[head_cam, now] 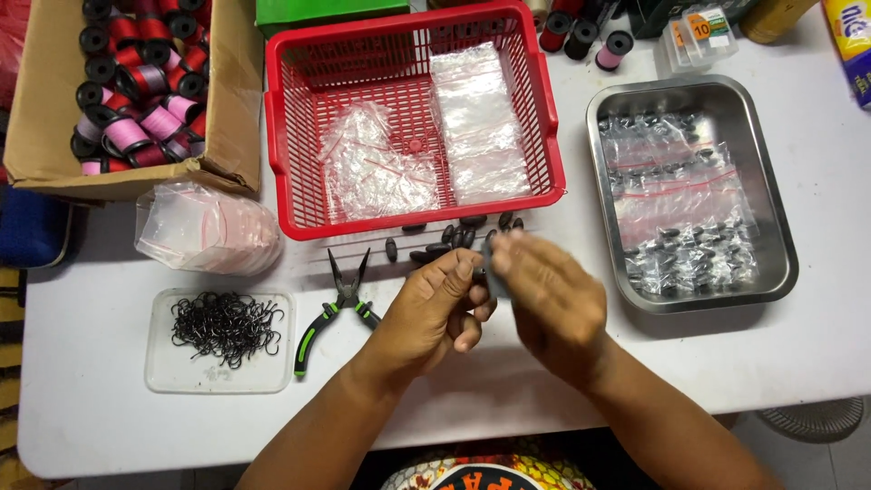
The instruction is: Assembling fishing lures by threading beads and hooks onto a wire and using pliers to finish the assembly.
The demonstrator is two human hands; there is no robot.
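Bagging sinkers at the worktop's middle.
My left hand (pixel 440 308) and right hand (pixel 549 295) together pinch a small bag (pixel 494 272), blurred; next move needs a sinker (pixel 435 250) from beside the basket (pixel 277 154).

Ahead of me stand a brown cardboard box of thread spools (pixel 231 109) at far left, a green carton (pixel 318 11) beside it, and a clear plastic labelled case (pixel 697 36) and yellow packet (pixel 848 45) at far right.
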